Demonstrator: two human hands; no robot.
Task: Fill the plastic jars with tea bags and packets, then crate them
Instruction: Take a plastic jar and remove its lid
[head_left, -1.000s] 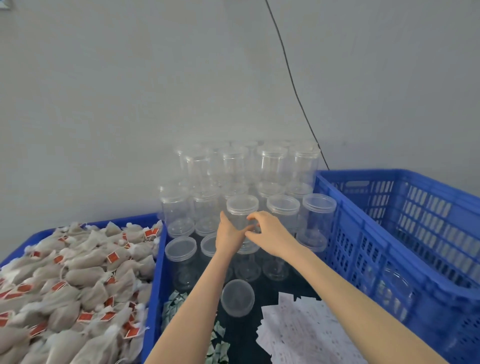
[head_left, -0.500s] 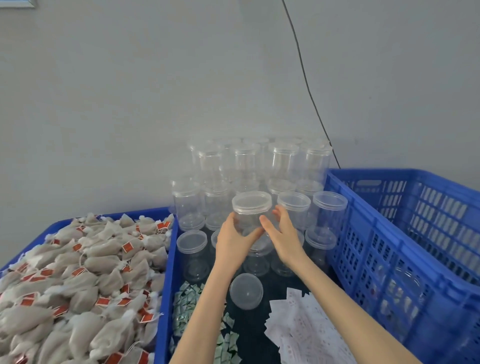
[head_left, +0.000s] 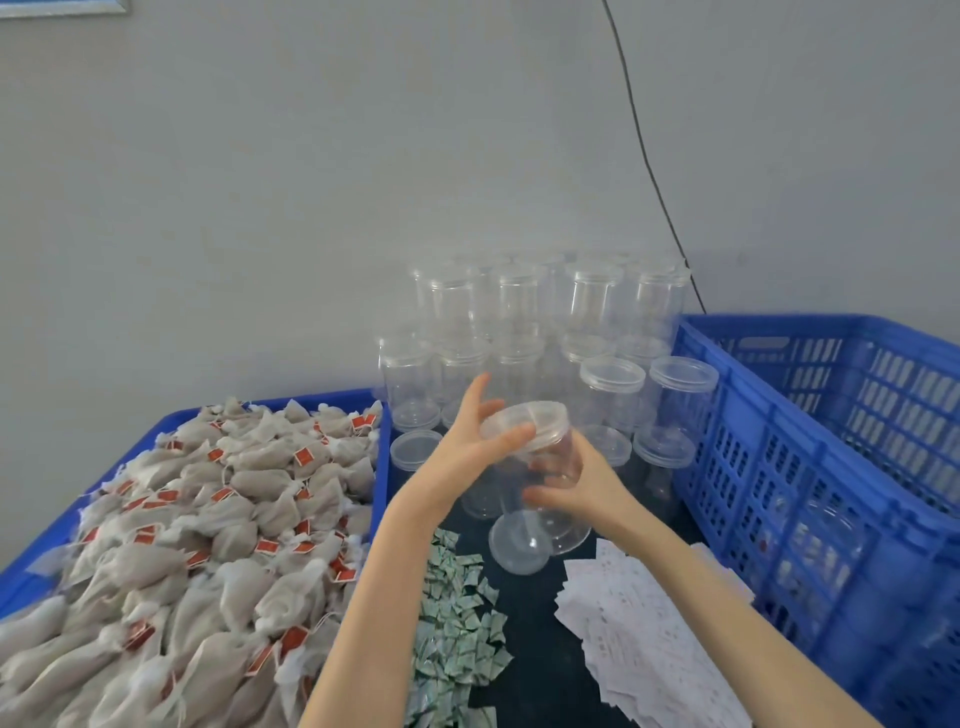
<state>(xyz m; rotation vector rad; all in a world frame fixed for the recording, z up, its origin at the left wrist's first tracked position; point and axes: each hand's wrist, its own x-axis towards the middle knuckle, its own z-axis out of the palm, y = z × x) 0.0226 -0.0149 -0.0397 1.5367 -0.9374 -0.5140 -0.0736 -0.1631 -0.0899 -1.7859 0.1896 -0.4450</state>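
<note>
In the middle of the head view, both hands hold one clear jar (head_left: 545, 483) up over the dark table (head_left: 524, 670). The right hand (head_left: 582, 480) has its fingers curled round the jar's body from the near side. The left hand (head_left: 470, 441) has its thumb pressed on the lid (head_left: 524, 423), with its fingers spread out above it. The jar is tipped a little and looks empty.

This jar is thin clear plastic, so I think it is very light. It is smooth and could slip, and it may bend if squeezed hard. The best place to hold it is round the middle of the body, with the other hand on the lid rim to twist it off.

Far behind the hands, many more jars (head_left: 613, 395) stand stacked by the wall. A loose lid (head_left: 519, 543) lies on the table just near the held jar. On the left, a blue tray (head_left: 382, 452) is heaped with tea bags (head_left: 208, 519), which look soft and light. Small green packets (head_left: 457, 623) lie in a pile near the left arm. White paper slips (head_left: 639, 623) lie to the right of them. On the far right stands a big blue crate (head_left: 779, 467), where the filled jars should go.
</note>
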